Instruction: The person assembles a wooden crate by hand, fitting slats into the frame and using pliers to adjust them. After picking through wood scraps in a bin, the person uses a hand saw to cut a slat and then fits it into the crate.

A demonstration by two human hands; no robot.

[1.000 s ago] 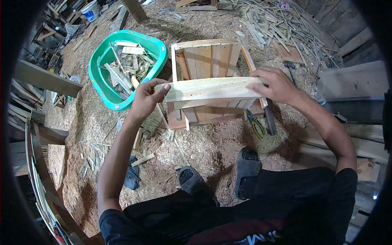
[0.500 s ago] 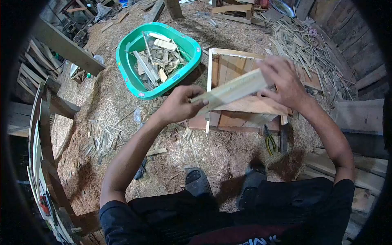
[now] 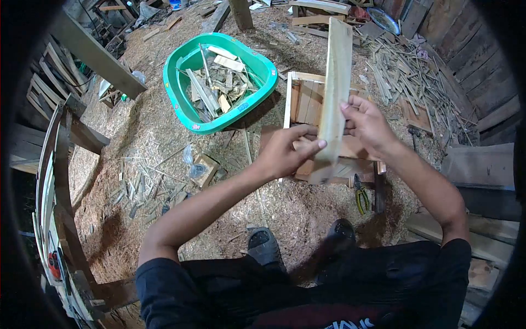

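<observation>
A pale wooden board (image 3: 338, 71) stands nearly upright in the air between my two hands. My left hand (image 3: 296, 148) pinches its lower left edge, thumb in front. My right hand (image 3: 367, 125) grips the right edge a little higher, with the thumb on the face. Behind and beneath the board is a wooden frame or box (image 3: 308, 104) with a pale rim, partly hidden by the board and my hands. Pliers with yellow-green handles (image 3: 361, 198) hang or lean at the frame's near right side.
A green plastic tub (image 3: 170, 98) holding wood scraps stands left of the frame. A wood block (image 3: 204, 169) lies on the shavings-covered floor. Thin offcuts (image 3: 402, 71) are heaped at the far right. Curved slats (image 3: 46, 203) stand at the left, and planks (image 3: 487, 236) lie at the right.
The board has turned from a slanted, nearly level position to nearly upright. My left hand moved right, and my right hand moved down along the board's edge.
</observation>
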